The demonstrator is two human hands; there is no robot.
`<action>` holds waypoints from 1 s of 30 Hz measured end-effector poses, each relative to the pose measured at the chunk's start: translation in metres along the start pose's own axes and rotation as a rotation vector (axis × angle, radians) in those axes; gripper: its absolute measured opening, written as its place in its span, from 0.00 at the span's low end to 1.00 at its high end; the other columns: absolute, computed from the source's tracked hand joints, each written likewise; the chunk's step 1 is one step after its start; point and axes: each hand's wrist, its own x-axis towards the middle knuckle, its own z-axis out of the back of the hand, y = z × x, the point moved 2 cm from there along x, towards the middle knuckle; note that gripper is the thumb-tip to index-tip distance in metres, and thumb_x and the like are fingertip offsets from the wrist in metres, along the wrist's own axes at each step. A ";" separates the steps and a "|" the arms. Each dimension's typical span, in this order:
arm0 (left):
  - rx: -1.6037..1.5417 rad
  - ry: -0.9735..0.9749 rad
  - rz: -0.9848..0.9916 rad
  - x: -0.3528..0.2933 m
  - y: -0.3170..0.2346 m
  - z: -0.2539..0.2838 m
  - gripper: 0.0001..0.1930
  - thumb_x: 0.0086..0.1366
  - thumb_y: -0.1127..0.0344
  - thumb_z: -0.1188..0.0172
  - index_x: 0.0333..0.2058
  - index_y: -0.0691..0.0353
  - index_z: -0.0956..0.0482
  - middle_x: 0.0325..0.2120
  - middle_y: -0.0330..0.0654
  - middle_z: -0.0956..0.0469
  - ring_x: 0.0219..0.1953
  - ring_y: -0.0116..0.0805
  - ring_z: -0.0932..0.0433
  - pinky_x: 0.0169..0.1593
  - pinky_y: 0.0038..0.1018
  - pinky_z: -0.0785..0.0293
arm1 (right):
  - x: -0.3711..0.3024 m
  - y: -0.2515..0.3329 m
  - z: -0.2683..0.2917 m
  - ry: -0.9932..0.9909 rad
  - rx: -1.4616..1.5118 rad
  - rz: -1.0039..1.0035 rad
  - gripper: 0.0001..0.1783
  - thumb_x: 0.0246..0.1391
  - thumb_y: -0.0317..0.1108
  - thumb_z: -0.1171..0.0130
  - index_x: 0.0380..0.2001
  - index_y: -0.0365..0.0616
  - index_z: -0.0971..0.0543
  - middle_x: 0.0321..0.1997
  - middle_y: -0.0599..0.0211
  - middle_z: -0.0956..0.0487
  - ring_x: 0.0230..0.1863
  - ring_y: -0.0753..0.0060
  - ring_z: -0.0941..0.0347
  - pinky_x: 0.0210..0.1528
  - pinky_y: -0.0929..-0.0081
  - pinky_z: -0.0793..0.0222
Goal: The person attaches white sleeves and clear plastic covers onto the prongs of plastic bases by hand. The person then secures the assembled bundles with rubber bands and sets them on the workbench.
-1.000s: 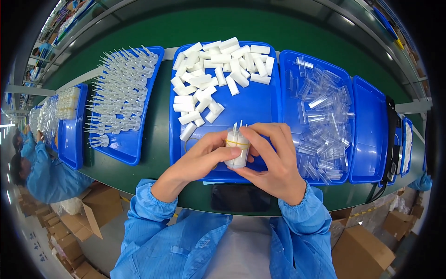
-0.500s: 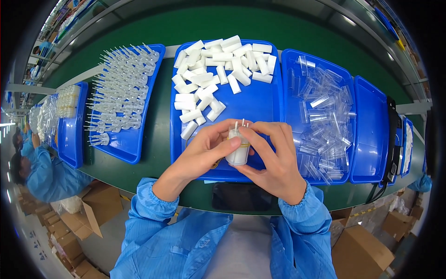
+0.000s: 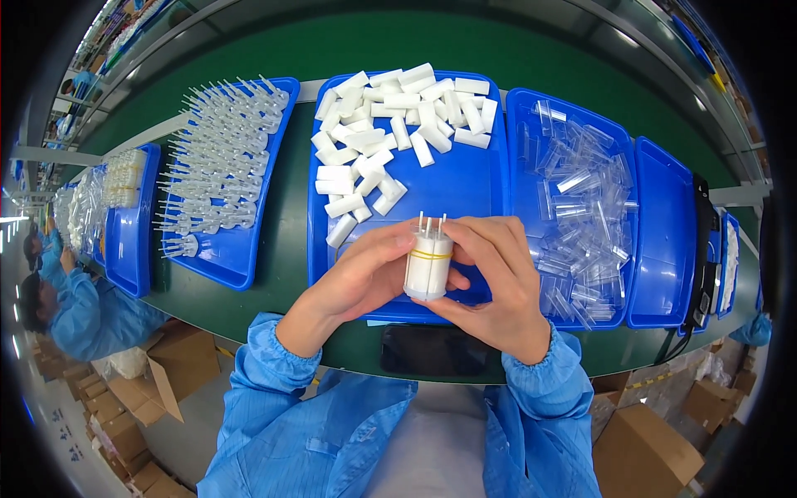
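A white cylindrical assembly (image 3: 428, 267) stands upright between my hands, banded near its top by a yellow rubber band (image 3: 431, 256). Thin white prongs stick up from its upper end, and clear plastic shows along its side. My right hand (image 3: 491, 278) grips it with the thumb at the base and the index finger at the top. On the other side, my left hand (image 3: 353, 270) closes on it, thumb near the upper rim; its other fingers are partly hidden behind it. Just beyond are white foam-like blocks (image 3: 362, 139) in a blue tray (image 3: 462, 187).
Clear plastic pieces (image 3: 581, 183) fill a tray at right, beside another blue tray (image 3: 662, 249). White pronged parts (image 3: 220, 149) stand in a left tray (image 3: 232, 270). A dark flat device (image 3: 433, 349) lies at the green table's near edge. A co-worker in blue (image 3: 87, 311) sits left.
My fingers have shifted off the front of the assembly, so its yellow band and white body now show more fully. My left thumb has moved up toward its rim.
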 end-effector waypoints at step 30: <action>0.102 -0.305 0.138 -0.007 -0.007 -0.007 0.19 0.69 0.63 0.37 0.53 0.66 0.26 0.45 0.43 0.19 0.43 0.27 0.19 0.44 0.22 0.22 | -0.001 0.003 -0.001 0.021 0.021 -0.046 0.44 0.28 0.37 0.16 0.53 0.41 0.22 0.48 0.59 0.26 0.46 0.58 0.29 0.47 0.64 0.30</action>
